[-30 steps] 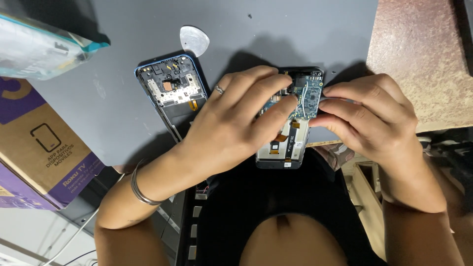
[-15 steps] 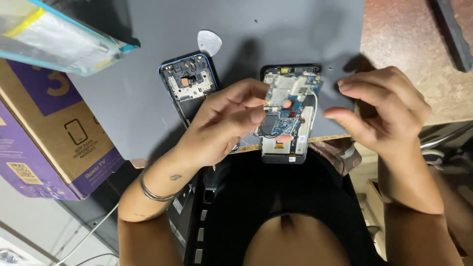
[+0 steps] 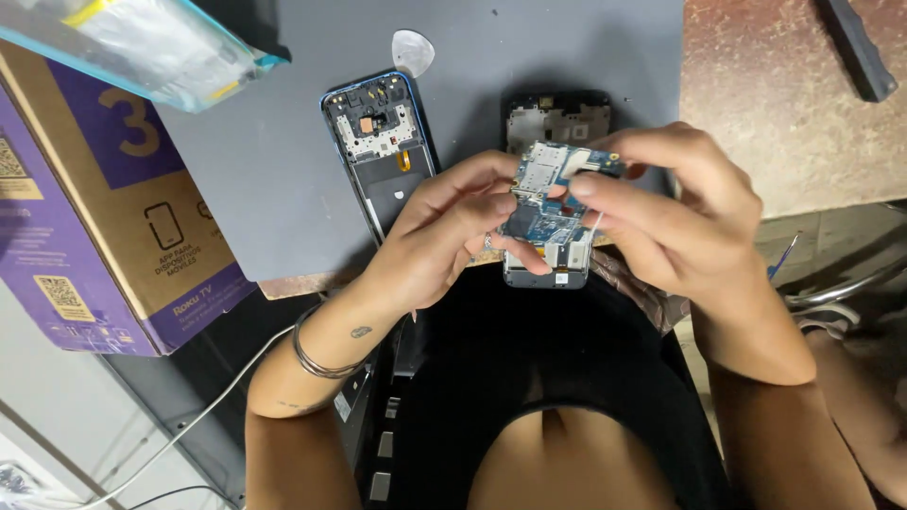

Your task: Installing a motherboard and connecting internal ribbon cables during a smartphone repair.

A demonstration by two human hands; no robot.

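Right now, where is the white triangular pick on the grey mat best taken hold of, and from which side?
By its broad rounded edge, from above. The white pick lies flat on the grey mat with bare mat all round it. It looks thin, so tipping one edge up first would probably help.

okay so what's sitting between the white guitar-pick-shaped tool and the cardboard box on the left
In the head view, between the white pick and the cardboard box there is only bare grey mat; a clear plastic package overhangs the box's top edge.
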